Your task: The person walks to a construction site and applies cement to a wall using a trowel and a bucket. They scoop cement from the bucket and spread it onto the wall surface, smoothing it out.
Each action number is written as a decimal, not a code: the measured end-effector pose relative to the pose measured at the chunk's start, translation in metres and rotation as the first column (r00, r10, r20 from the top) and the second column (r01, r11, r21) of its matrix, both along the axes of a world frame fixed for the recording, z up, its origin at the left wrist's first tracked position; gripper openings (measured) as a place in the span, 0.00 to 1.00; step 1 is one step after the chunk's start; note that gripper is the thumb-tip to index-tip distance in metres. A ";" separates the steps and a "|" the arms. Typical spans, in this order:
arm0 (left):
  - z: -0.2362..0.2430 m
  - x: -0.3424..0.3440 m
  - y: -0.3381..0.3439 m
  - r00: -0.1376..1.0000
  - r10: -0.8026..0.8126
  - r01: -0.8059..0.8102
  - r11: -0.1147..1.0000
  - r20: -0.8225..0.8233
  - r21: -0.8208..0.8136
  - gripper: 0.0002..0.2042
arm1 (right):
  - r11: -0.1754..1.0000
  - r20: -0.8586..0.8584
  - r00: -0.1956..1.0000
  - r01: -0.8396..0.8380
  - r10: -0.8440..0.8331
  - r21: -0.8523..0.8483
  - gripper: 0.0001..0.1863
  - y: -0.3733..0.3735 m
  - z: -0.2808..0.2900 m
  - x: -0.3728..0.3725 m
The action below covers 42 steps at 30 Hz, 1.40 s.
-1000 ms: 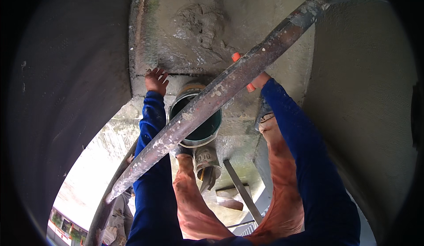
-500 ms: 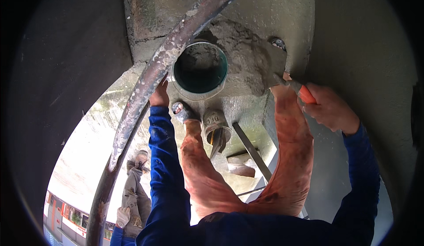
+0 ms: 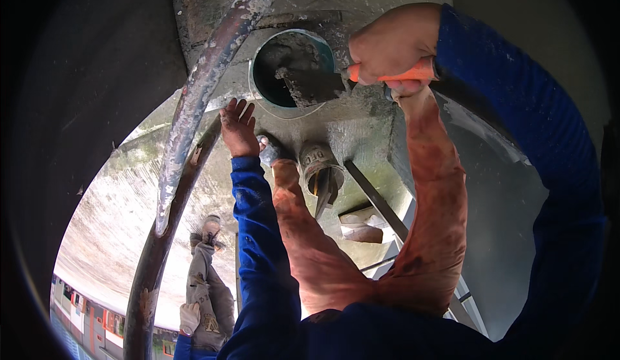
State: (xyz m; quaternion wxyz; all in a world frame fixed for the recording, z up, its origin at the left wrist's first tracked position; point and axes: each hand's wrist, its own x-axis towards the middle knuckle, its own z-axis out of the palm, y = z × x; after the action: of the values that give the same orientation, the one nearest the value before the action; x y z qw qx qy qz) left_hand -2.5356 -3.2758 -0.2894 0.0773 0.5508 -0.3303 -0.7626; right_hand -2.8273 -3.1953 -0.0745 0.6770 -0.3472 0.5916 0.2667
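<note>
Right hand (image 3: 397, 46) closed round trowel (image 3: 316, 88), blade over bucket (image 3: 276, 92); left hand (image 3: 239, 127) open, fingers apart.
Bucket on concrete floor (image 3: 361, 137), in from its right edge; bare strip down to small pail (image 3: 318, 156). Spattered round pipe (image 3: 205, 79) crowds the left side. Blade flat, mortar-smeared; handle orange; lumpy grey mortar (image 3: 294, 50) inside dark-green bucket wall.
</note>
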 end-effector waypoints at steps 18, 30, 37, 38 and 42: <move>-0.030 -0.107 -0.091 0.982 -0.183 0.187 0.962 0.041 -0.197 0.29 | 0.427 0.158 0.585 0.727 -0.796 -0.538 0.14 0.160 -0.015 -0.060; -0.125 -0.184 -0.121 0.956 -0.062 0.070 0.997 0.288 -0.018 0.33 | 0.470 -0.414 0.524 -0.028 -0.745 -0.882 0.22 -0.006 -0.263 -0.218; -0.124 -0.211 -0.113 0.978 0.062 -0.082 0.992 0.199 0.091 0.32 | 0.561 -0.559 0.674 -0.252 -0.483 -0.789 0.15 -0.037 -0.318 -0.226; -0.124 -0.206 -0.112 0.980 0.061 -0.083 0.991 0.188 0.109 0.32 | 0.556 -0.534 0.714 -0.241 -0.454 -0.795 0.15 -0.027 -0.306 -0.218; -0.114 -0.166 -0.137 0.983 0.075 -0.081 0.996 0.167 0.026 0.31 | 0.589 -0.449 0.784 -0.134 -0.430 -0.797 0.15 0.011 -0.272 -0.208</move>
State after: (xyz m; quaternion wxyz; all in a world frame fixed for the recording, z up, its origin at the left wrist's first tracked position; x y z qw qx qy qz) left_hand -2.7018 -3.4125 -0.4035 0.0703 0.6261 -0.3012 -0.7158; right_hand -3.0348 -3.1845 -0.3461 0.2458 -0.4534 0.8567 0.0089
